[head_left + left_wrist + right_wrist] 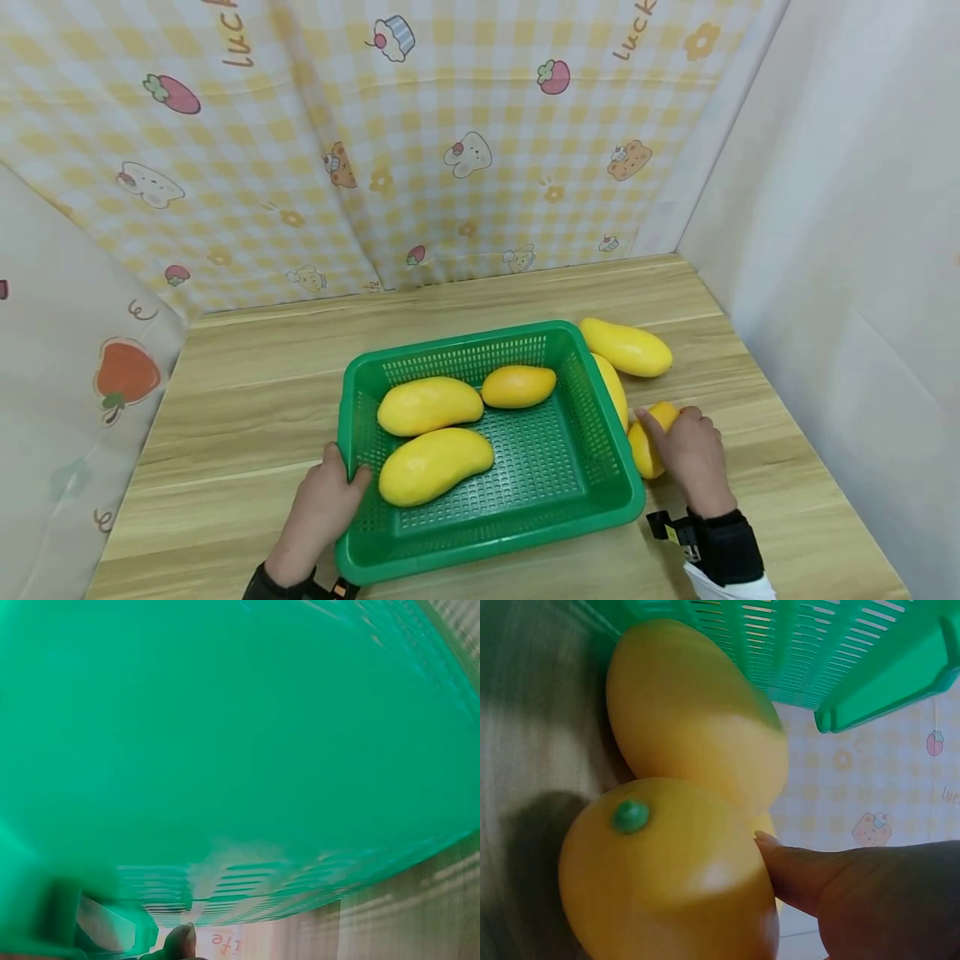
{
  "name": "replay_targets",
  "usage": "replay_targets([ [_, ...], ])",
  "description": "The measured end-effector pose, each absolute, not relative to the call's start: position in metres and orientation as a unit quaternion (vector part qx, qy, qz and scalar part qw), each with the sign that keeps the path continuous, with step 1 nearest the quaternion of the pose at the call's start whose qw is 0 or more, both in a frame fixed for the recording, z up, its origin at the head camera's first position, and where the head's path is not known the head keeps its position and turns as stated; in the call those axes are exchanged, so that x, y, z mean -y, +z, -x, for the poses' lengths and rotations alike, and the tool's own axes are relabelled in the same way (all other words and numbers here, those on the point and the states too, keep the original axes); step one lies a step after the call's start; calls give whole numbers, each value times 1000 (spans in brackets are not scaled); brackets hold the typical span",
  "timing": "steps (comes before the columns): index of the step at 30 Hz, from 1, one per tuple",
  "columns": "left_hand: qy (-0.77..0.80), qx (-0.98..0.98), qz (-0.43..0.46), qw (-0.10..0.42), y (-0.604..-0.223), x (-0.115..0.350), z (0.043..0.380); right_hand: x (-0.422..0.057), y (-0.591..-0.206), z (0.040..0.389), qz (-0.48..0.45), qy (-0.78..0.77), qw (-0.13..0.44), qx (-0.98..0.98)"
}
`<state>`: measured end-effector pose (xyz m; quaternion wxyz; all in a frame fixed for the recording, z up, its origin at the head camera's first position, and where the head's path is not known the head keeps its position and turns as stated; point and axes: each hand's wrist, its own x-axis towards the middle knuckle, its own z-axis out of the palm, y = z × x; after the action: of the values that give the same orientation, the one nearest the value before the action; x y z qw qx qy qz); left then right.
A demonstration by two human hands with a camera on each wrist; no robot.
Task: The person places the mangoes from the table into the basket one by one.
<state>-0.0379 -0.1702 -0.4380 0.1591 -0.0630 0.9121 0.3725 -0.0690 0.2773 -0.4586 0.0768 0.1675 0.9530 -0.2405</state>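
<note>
A green plastic basket (495, 545) stands on the table, holding two larger yellow mangoes, the rear one (430, 406) and the front one (435, 467), plus a smaller orange-yellow mango (518, 387). My left hand (322, 504) grips the basket's left rim, thumb on the inside. Outside the basket's right wall, my right hand (693, 458) holds an orange-yellow mango (647, 454) low at the table, between thumb and fingers. In the right wrist view this mango (667, 885) shows a green stem nub. Against it lies another yellow mango (690, 712), partly hidden by the basket in the head view.
One more yellow mango (628, 347) lies by the basket's back right corner. The wood-grain table (247, 400) meets a checkered cloth (450, 108) at the back. A pale wall (832, 250) borders it on the right, another on the left.
</note>
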Motion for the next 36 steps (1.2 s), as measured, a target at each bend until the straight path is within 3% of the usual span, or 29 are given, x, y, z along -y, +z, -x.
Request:
replay_targets([
  [6,371,-914,62,153,-440,171,37,-278,-452,72,-188,-248,154,-938],
  [21,364,-916,71,153,-440,170,38,-279,-456,75,-192,-269,174,-928],
  [28,365,-916,69,150,-440,170,39,-288,-445,71,-198,-277,138,-930],
  [36,372,-914,68,145,-440,171,38,-287,-422,71,-169,-275,44,-945],
])
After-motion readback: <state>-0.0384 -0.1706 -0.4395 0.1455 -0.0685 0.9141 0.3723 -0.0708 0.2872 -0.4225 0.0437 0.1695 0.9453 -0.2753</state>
